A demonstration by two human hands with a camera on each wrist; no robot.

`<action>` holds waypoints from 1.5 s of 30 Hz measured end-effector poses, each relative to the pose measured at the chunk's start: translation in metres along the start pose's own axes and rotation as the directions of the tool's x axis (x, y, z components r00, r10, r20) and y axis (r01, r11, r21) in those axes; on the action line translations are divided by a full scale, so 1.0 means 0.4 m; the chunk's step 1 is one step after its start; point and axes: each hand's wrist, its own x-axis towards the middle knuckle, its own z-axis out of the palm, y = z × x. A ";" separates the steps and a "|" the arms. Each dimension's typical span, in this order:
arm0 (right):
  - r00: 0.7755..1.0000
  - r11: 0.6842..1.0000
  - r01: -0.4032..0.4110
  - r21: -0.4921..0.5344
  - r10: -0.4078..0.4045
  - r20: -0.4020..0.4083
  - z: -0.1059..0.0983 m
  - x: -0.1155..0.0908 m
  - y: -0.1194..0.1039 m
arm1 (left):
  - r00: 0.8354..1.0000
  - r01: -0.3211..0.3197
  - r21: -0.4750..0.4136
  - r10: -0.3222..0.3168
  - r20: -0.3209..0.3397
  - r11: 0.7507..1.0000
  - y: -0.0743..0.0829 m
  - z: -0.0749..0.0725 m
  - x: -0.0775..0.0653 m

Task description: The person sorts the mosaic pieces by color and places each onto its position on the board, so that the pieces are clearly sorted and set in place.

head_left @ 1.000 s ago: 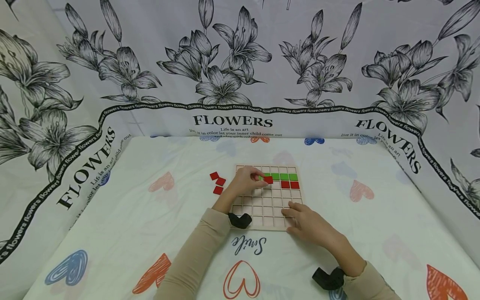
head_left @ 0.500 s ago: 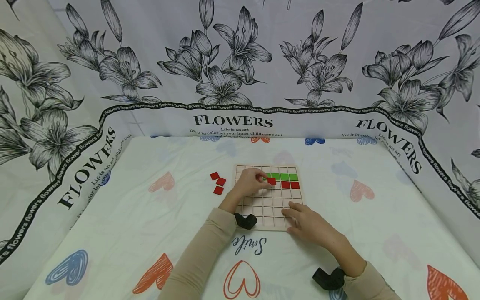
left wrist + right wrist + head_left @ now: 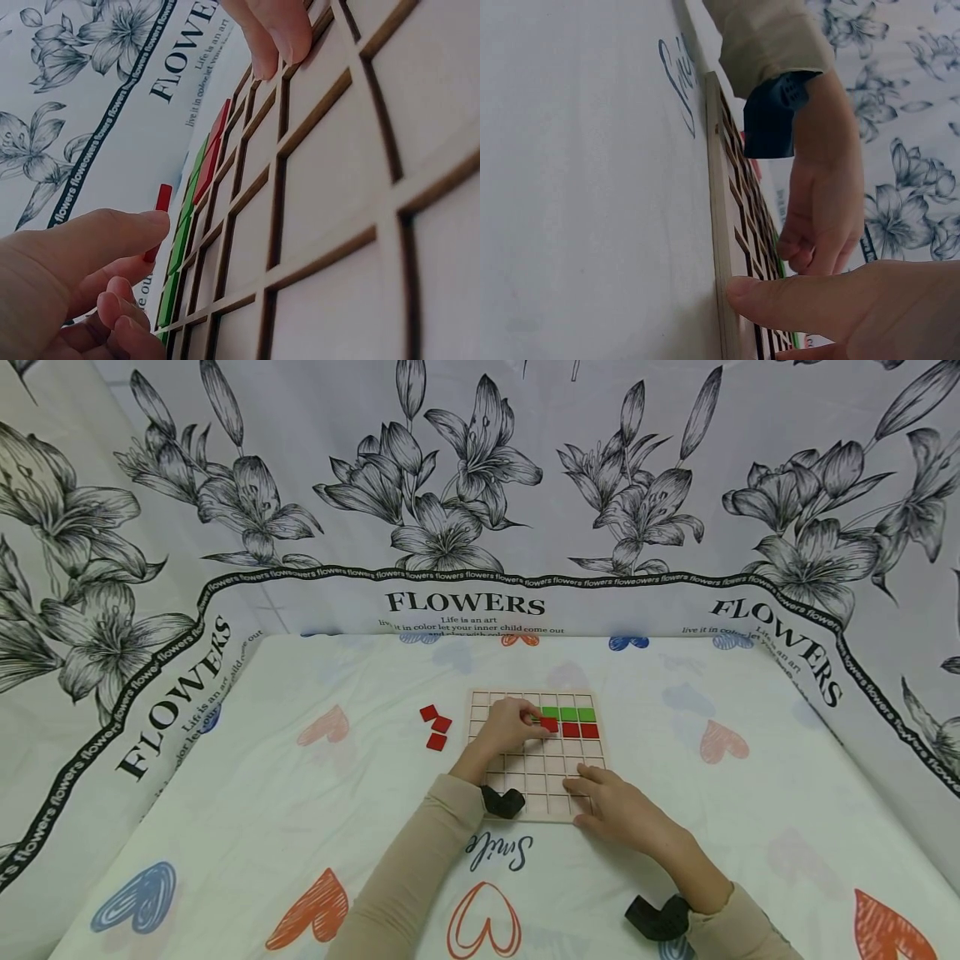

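Note:
My left hand pinches a red square tile between thumb and forefinger, close over the wooden grid board. In the left wrist view that tile is held on edge, just off the board's surface. A row of green tiles fills cells near the far side. Two red tiles lie in the row below, at the right end. My right hand rests on the board's near right corner, fingers extended; its thumb lies at the frame's edge in the right wrist view.
Several loose red tiles lie on the cloth left of the board. A white tablecloth printed with hearts covers the table. Flower-printed curtains stand behind and at both sides. Black wrist-worn devices sit at the sleeves.
My left hand has moved a little to the right along the board with the red tile, toward the two red tiles. The right hand has stayed in place.

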 end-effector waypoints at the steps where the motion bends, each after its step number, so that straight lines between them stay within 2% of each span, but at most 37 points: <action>1: 1.000 1.000 0.001 -0.001 -0.001 -0.002 0.000 0.000 0.000 | 1.000 0.001 0.005 -0.001 0.001 1.000 0.000 0.002 0.001; 9: 1.000 1.000 0.010 -0.006 -0.010 -0.005 0.001 0.001 0.001 | 1.000 0.014 -0.012 -0.013 0.022 1.000 0.006 0.009 0.003; 22: 1.000 1.000 0.012 -0.011 -0.012 -0.010 0.001 0.001 0.000 | 0.998 0.067 -0.002 -0.067 0.006 0.998 0.011 0.021 0.007; 45: 1.000 1.000 0.011 -0.010 -0.011 -0.007 0.003 0.001 0.001 | 0.998 0.069 0.006 -0.069 -0.010 0.998 0.015 0.025 0.001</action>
